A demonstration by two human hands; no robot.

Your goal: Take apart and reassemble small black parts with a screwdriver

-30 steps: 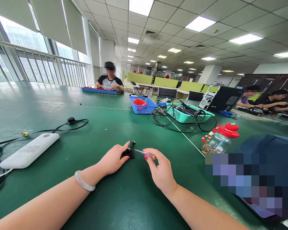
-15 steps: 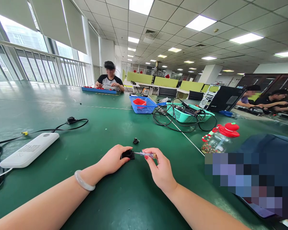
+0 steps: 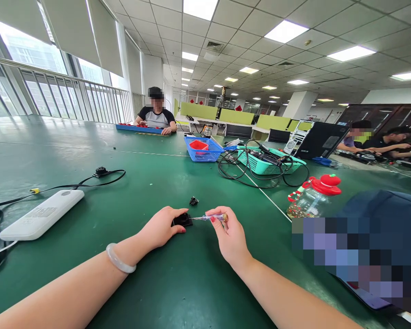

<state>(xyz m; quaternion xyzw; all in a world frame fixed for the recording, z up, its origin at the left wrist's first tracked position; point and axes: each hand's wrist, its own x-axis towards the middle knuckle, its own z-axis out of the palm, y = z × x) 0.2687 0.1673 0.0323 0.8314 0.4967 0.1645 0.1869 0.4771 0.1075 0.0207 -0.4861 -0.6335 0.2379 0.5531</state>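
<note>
My left hand (image 3: 164, 225) grips a small black part (image 3: 182, 220) between thumb and fingers, down on the green tabletop. Its exact kind is too small to make out, and the fingers cover its left side. My right hand (image 3: 230, 230) is closed around the clear purplish handle of a screwdriver (image 3: 209, 217). The shaft points left, and its tip is at the right side of the black part; I cannot tell whether they touch. Just beyond lies a little cluster of black pieces (image 3: 193, 201).
A white power bank (image 3: 43, 214) and black cable lie left. Ahead stand a blue basket (image 3: 205, 155) and a teal basket (image 3: 260, 167) with tangled cables. A red-lidded jar (image 3: 310, 201) and dark cloth (image 3: 383, 210) are right. A person (image 3: 157, 119) sits across the table.
My right hand has shifted slightly right with the screwdriver, showing more of its shaft. My left hand stays on the black part. The person opposite has lowered one hand to the table.
</note>
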